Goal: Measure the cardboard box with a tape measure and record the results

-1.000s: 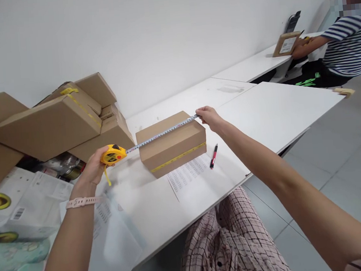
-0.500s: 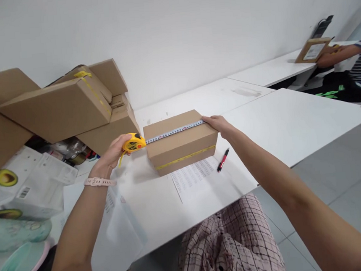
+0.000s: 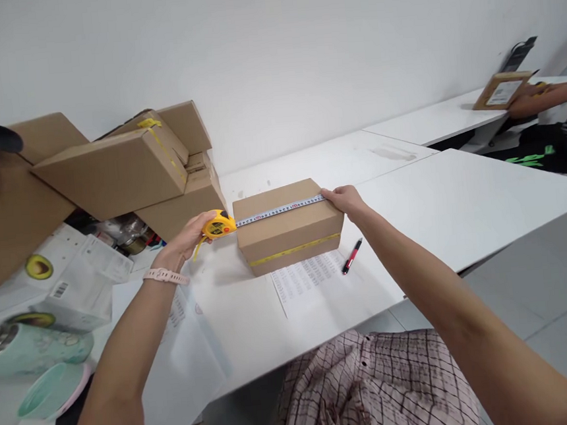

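A closed cardboard box [image 3: 289, 228] with a yellow strip along its near side stands on the white table. My left hand [image 3: 193, 237] is wrapped round the yellow case of a tape measure [image 3: 220, 224], just off the box's left end. Its blade lies drawn out lengthwise across the box top. At the far right edge of that top, my right hand [image 3: 345, 200] pinches the blade's end against the box. A printed sheet [image 3: 302, 283] lies partly under the box, and a red and black pen [image 3: 351, 257] rests to its right.
Cardboard boxes [image 3: 111, 171] are piled at the back left. Nearer stand a white carton with avocado pictures [image 3: 78, 283], a mint flask [image 3: 42, 349] and a mint bowl [image 3: 51, 395]. At the far right, another person's arm [image 3: 542, 100] reaches to a small box [image 3: 499, 92].
The view has shifted slightly, so everything sits a little further right and lower on the left side. Both hands keep the same hold on the tape measure across the box.
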Tool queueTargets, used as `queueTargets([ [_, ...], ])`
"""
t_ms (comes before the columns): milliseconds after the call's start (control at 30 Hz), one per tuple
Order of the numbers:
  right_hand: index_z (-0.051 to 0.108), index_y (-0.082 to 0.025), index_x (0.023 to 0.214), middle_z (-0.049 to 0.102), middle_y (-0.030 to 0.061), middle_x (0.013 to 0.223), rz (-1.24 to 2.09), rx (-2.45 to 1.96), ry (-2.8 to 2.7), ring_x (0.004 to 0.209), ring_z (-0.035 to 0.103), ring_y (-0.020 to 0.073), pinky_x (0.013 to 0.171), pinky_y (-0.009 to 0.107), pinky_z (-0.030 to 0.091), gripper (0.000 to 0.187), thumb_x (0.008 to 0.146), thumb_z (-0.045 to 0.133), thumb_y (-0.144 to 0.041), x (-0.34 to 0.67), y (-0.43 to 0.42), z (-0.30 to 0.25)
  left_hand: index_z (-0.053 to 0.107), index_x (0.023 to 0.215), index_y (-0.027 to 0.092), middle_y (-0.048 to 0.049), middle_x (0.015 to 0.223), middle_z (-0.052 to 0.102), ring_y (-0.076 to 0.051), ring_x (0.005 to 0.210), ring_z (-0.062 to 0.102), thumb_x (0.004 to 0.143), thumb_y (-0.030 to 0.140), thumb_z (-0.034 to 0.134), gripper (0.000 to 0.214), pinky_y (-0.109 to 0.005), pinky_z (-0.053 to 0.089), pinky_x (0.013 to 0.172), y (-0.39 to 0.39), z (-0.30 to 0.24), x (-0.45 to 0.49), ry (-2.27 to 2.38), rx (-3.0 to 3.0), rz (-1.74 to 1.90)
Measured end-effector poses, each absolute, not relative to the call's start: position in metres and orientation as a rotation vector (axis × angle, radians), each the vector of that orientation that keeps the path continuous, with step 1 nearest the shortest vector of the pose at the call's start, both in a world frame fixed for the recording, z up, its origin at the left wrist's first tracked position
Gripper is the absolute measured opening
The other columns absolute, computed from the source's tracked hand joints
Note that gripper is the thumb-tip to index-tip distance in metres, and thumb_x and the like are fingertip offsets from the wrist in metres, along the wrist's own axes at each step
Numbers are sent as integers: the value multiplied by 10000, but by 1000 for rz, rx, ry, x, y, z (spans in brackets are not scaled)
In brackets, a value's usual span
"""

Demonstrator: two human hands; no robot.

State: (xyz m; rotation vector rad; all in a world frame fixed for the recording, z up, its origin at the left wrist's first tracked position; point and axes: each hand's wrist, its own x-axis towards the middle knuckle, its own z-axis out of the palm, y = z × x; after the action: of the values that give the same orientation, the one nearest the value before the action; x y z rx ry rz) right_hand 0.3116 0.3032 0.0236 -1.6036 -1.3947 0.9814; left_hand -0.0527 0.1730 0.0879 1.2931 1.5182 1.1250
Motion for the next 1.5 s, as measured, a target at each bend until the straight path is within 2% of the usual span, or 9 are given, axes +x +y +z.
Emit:
queueTargets([
  [367, 496, -225, 614, 605, 26, 685, 952, -1574, -1431, 654, 525, 171, 609, 315, 383, 393, 815, 729, -471, 312, 303, 24, 759, 900, 149, -84, 842, 710, -192, 709, 576, 656, 556, 774, 475, -233, 394, 492, 168, 96, -51, 1586, 1334, 1117],
  [500, 510, -210, 614, 574, 3, 655, 888, -1416, -1394, 661, 497, 141, 656, 289, 393, 370, 873, 673, -418, 322, 301, 43, 766, 1057, 168, -121, 1057, 742, -241, 852, 652, 629, 485, 849, 539, -231, 451, 535, 138, 110, -38, 1580, 1399, 1070],
  [567, 557, -198, 656, 603, 9, 690, 869, -1272, -1383, 692, 505, 137, 685, 278, 406, 331, 899, 637, -409, 323, 302, 59, 726, 1207, 210, -135, 1123, 736, -269, 875, 685, 649, 459, 864, 626, -260, 501, 556, 107, 103, -15, 1417, 1343, 909],
  [633, 608, -192, 709, 639, 19, 742, 866, -1154, -1464, 729, 524, 142, 710, 274, 416, 295, 910, 620, -407, 316, 303, 73, 690, 1258, 236, -146, 1077, 738, -277, 793, 696, 680, 477, 851, 647, -320, 537, 546, 75, 82, 22, 1170, 1176, 721],
  [767, 642, -194, 698, 669, 33, 783, 921, -1026, -1906, 767, 551, 161, 741, 289, 426, 282, 889, 656, -401, 275, 316, 91, 690, 1074, 223, -68, 1028, 688, -193, 901, 668, 691, 408, 877, 464, -270, 544, 749, 37, 34, 110, 807, 965, 827],
  [867, 606, -209, 645, 637, 29, 717, 932, -1096, -2071, 708, 534, 170, 700, 317, 422, 295, 842, 711, -403, 244, 331, 94, 626, 1151, 223, -69, 1020, 647, -198, 844, 671, 728, 501, 829, 545, -254, 541, 621, 45, 19, 149, 752, 817, 1022],
  [1100, 513, -245, 631, 510, -21, 560, 1059, -1306, -1892, 598, 473, 160, 607, 322, 409, 408, 724, 796, -524, 228, 343, 72, 610, 1003, 175, -79, 880, 642, -207, 711, 690, 714, 650, 754, 574, -232, 515, 459, 73, 26, 162, 839, 756, 1165],
  [1300, 431, -229, 556, 429, -20, 530, 919, -1293, -2036, 634, 473, 160, 604, 292, 354, 463, 777, 749, -483, 227, 355, 62, 600, 1009, 189, -86, 927, 644, -216, 720, 698, 710, 629, 766, 557, -222, 488, 413, 66, 23, 174, 834, 715, 1152],
  [1500, 494, -220, 600, 513, 8, 623, 943, -1242, -2010, 772, 540, 189, 688, 287, 397, 389, 804, 757, -420, 228, 342, 64, 607, 996, 187, -101, 939, 671, -238, 740, 710, 705, 640, 769, 563, -226, 476, 410, 71, 25, 178, 865, 724, 1173],
])
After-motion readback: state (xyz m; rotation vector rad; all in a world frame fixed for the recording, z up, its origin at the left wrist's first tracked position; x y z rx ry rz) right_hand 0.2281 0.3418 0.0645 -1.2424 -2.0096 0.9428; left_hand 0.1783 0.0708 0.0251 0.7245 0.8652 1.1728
